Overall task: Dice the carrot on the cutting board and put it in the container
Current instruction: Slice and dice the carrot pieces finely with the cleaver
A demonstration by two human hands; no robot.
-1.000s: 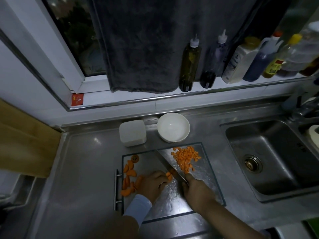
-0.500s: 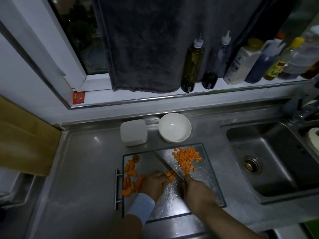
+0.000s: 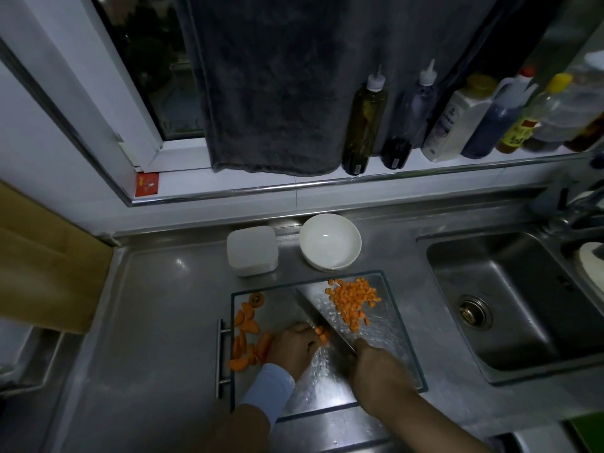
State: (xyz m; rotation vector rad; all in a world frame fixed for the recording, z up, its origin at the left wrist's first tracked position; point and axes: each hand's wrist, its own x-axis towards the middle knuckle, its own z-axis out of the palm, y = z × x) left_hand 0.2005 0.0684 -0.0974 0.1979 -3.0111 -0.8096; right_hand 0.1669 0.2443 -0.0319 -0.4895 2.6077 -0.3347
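Two hands dicing on the cutting board (image 3: pixel 392 338): left hand (image 3: pixel 294 346), fingers curled, pins a carrot strip (image 3: pixel 322 333); right hand (image 3: pixel 372 364) clamped on the knife (image 3: pixel 313 308). Next: cut left-edge slices (image 3: pixel 246 325); diced pile (image 3: pixel 354 300) awaits the container (image 3: pixel 252 253).

Knife (image 3: pixel 322 317) handle hidden inside right hand (image 3: pixel 376 366); only blade shows. Carrot piece (image 3: pixel 322 333) mostly covered by left hand (image 3: pixel 294 346), its length unclear. Near-left corner of cutting board (image 3: pixel 387 338) hidden under sleeve (image 3: pixel 268 392). Label on white bottle (image 3: pixel 452 125) blurred, unreadable. Dark bottle (image 3: pixel 588 135) and tap (image 3: pixel 575 214) cut by right edge. White object (image 3: pixel 592 263) on right of sink (image 3: pixel 510 364) cut off, identity unclear. Towel (image 3: pixel 271 86) cut by top edge.
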